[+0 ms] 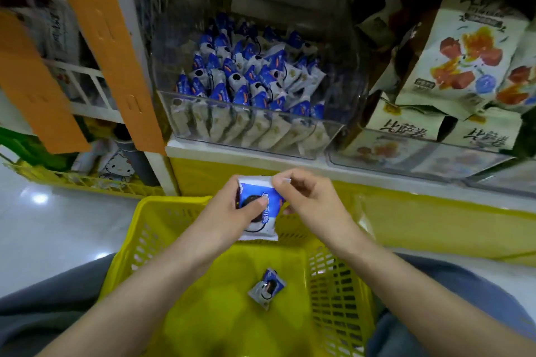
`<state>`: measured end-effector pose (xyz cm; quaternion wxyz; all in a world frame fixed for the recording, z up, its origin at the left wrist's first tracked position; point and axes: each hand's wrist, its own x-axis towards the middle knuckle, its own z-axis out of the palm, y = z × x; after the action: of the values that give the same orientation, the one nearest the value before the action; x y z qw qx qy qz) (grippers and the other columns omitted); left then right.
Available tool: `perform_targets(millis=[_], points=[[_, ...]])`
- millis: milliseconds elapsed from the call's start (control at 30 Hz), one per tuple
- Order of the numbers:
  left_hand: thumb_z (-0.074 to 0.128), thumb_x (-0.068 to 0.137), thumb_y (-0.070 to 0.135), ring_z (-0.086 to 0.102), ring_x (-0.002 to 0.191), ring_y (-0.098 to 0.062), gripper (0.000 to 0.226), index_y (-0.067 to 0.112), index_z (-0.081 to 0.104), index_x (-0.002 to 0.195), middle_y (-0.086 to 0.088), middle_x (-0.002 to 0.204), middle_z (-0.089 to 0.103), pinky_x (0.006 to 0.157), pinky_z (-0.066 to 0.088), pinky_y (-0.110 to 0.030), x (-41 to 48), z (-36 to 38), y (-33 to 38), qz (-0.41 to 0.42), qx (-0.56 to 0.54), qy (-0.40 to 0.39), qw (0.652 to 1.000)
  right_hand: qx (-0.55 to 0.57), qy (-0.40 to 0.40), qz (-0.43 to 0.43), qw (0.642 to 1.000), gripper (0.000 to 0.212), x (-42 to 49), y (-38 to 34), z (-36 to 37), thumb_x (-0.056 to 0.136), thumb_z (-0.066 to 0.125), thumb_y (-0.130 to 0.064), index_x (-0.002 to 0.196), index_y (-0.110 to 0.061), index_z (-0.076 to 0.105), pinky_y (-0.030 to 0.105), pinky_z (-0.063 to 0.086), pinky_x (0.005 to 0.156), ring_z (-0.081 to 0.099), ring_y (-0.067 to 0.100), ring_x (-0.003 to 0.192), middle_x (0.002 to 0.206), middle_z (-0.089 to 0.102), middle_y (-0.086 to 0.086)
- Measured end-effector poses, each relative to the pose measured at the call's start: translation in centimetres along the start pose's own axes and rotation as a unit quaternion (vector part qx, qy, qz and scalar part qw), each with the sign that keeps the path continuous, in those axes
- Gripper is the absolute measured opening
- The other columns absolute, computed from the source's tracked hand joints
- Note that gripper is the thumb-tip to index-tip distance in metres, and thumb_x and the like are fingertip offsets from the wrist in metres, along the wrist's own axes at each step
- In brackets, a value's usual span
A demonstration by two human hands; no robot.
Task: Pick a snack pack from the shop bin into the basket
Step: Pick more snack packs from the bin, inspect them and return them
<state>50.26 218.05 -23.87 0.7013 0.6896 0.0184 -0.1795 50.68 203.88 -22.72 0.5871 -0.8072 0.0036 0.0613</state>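
A blue and white snack pack (265, 213) with a dark cookie picture is held upright above the far rim of the yellow basket (339, 293). My left hand (232, 211) grips its left side, thumb across the front. My right hand (307, 200) pinches its top right corner. A second small snack pack (266, 288) lies on the basket floor. The clear shop bin (319, 136) on the shelf above holds several of the same blue and white packs.
A second clear bin (420, 162) to the right holds pale bags printed with red fruit. Orange cardboard strips (116, 52) lean at the left. A yellow crate (87, 182) with a cartoon-cat item stands on the glossy floor. My knees flank the basket.
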Motion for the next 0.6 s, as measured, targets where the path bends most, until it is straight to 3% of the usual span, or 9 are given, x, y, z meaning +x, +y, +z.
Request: perform_targets(millis=[100, 133, 267, 400, 500, 600], points=[[0.058, 0.088, 0.008, 0.06, 0.068, -0.002, 0.01, 0.018, 0.057, 0.089, 0.002, 0.079, 0.066, 0.062, 0.048, -0.017, 0.4, 0.4, -0.7, -0.019, 0.007, 0.02, 1.0, -0.013, 0.015, 0.02, 1.0, 0.028, -0.1, 0.8, 0.1, 0.089, 0.056, -0.012, 0.068, -0.029, 0.061, 0.016, 0.047, 0.051, 0.054, 0.007, 0.06, 0.066, 0.06, -0.003], [0.058, 0.089, 0.013, 0.062, 0.066, -0.003, 0.004, 0.016, 0.06, 0.089, 0.003, 0.075, 0.068, 0.058, 0.048, -0.016, 0.4, 0.5, -0.7, -0.033, -0.016, 0.022, 0.999, -0.014, 0.02, 0.027, 0.999, 0.028, -0.2, 1.0, 0.2, 0.089, 0.056, -0.012, 0.068, -0.029, 0.062, 0.019, 0.047, 0.052, 0.054, 0.006, 0.059, 0.064, 0.061, -0.004], [0.053, 0.091, 0.025, 0.063, 0.054, -0.006, 0.021, 0.018, 0.065, 0.074, 0.004, 0.061, 0.068, 0.046, 0.046, -0.014, 0.6, 0.6, -0.8, -0.07, -0.078, 0.062, 0.993, -0.014, -0.004, 0.032, 0.999, 0.021, -0.4, 1.1, 0.5, 0.088, 0.059, -0.018, 0.07, -0.029, 0.062, 0.039, 0.05, 0.063, 0.054, 0.011, 0.058, 0.066, 0.064, 0.004], [0.053, 0.092, 0.023, 0.06, 0.05, -0.006, 0.03, 0.019, 0.065, 0.064, 0.003, 0.057, 0.065, 0.043, 0.043, -0.012, 0.5, 0.5, -0.9, -0.07, -0.058, 0.078, 0.993, -0.114, -0.013, -0.048, 0.992, 0.008, -0.9, 0.8, 0.5, 0.087, 0.063, -0.024, 0.079, -0.023, 0.066, 0.032, 0.045, 0.064, 0.056, 0.009, 0.067, 0.077, 0.066, -0.001], [0.054, 0.091, 0.026, 0.063, 0.059, -0.01, 0.031, 0.022, 0.068, 0.064, 0.0, 0.065, 0.068, 0.051, 0.048, -0.017, 0.4, 0.4, -1.2, -0.081, -0.066, 0.072, 0.992, -0.253, 0.004, -0.132, 0.958, 0.011, -1.1, 0.9, 0.4, 0.087, 0.061, -0.029, 0.088, -0.02, 0.067, 0.027, 0.042, 0.068, 0.053, 0.009, 0.08, 0.083, 0.063, -0.006], [0.054, 0.09, 0.031, 0.068, 0.068, -0.012, 0.028, 0.021, 0.072, 0.071, -0.002, 0.075, 0.073, 0.062, 0.054, -0.025, 0.3, 0.3, -1.4, -0.087, -0.077, 0.048, 0.992, -0.246, 0.02, -0.15, 0.957, 0.012, -1.2, 0.9, 0.3, 0.088, 0.061, -0.027, 0.086, -0.017, 0.068, 0.022, 0.041, 0.071, 0.053, 0.007, 0.079, 0.083, 0.064, -0.006]])
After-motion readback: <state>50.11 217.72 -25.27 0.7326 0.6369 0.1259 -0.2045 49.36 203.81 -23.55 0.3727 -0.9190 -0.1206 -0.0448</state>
